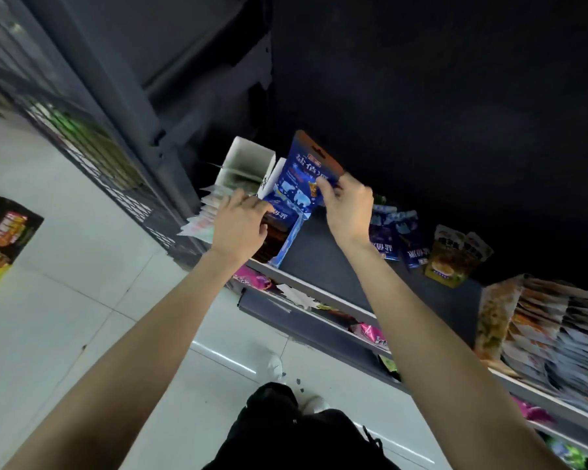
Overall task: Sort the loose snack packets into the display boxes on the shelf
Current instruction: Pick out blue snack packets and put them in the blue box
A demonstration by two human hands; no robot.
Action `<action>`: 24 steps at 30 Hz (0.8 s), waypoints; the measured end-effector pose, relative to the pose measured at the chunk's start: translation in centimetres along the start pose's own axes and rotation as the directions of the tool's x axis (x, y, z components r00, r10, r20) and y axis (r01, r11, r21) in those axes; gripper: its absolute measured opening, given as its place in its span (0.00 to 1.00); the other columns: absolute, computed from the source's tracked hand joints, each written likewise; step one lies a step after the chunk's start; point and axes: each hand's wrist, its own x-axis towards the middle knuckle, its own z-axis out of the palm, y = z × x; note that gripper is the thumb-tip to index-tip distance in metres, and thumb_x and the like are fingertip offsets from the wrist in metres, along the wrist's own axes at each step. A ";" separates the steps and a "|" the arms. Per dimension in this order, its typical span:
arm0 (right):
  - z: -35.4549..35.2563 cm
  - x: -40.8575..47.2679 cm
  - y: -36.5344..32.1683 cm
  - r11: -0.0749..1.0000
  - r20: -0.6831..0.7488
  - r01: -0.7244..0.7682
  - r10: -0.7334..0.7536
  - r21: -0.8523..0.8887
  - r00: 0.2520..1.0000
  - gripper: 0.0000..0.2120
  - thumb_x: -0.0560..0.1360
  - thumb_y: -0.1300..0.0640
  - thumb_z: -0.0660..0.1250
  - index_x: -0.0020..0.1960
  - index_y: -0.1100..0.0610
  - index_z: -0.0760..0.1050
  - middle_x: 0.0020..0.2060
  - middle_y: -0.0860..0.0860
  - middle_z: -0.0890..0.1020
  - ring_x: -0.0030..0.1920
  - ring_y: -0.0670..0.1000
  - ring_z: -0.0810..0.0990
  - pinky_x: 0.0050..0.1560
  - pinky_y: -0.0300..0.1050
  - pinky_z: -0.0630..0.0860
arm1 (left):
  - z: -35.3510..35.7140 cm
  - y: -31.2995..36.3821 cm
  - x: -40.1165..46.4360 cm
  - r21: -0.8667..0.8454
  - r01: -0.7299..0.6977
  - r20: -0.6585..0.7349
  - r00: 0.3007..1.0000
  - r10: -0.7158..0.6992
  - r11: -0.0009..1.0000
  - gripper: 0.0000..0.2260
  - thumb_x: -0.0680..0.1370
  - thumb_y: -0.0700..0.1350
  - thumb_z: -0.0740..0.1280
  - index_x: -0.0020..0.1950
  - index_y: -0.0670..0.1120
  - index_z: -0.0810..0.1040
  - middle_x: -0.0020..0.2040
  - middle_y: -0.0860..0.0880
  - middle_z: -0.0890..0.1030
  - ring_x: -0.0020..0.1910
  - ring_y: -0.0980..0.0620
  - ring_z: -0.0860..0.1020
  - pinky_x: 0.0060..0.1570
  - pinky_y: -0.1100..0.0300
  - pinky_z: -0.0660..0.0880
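My right hand (347,208) pinches a blue snack packet (299,178) with polar bears on it, holding it upright over a blue display box (287,242) on the dark shelf (323,262). My left hand (241,222) rests on the packets standing in that box, fingers spread forward. A white display box (248,164) with pale packets stands just left of it. Several loose blue packets (398,235) lie on the shelf to the right, beside two yellow-brown packets (455,256).
A dense row of orange and white packets (550,330) fills the shelf's right end. Lower shelves hold pink packets (252,278). A yellow and black carton (0,239) stands on the tiled floor at left. A dark mesh panel (92,144) runs behind.
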 end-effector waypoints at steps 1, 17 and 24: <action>1.2 0.3 -0.1 0.994 -0.003 0.087 -0.087 -0.070 0.996 0.06 0.75 0.58 0.67 0.43 0.61 0.78 0.31 0.55 0.81 0.30 0.57 0.78 0.32 0.47 0.73 | 0.0 -0.4 0.5 0.024 -0.021 0.020 1.000 0.020 0.999 0.14 0.75 0.46 0.67 0.60 0.50 0.77 0.57 0.49 0.80 0.58 0.46 0.71 0.56 0.54 0.64; 6.8 0.6 2.9 0.824 0.298 0.359 -0.243 -0.438 0.923 0.11 0.72 0.61 0.68 0.52 0.55 0.82 0.50 0.52 0.84 0.56 0.59 0.78 0.56 0.53 0.69 | 2.5 -3.1 1.1 0.137 -0.224 0.046 0.974 0.220 0.965 0.06 0.66 0.47 0.77 0.40 0.55 0.83 0.35 0.58 0.81 0.40 0.53 0.73 0.41 0.59 0.60; 7.1 -0.4 2.4 0.598 0.483 0.552 -0.291 -0.581 0.825 0.07 0.71 0.58 0.72 0.48 0.50 0.82 0.37 0.49 0.84 0.39 0.53 0.80 0.51 0.45 0.61 | 2.5 -3.2 1.4 0.077 -0.222 -0.085 0.970 0.228 0.972 0.01 0.70 0.47 0.74 0.39 0.53 0.84 0.35 0.56 0.82 0.39 0.51 0.74 0.41 0.58 0.58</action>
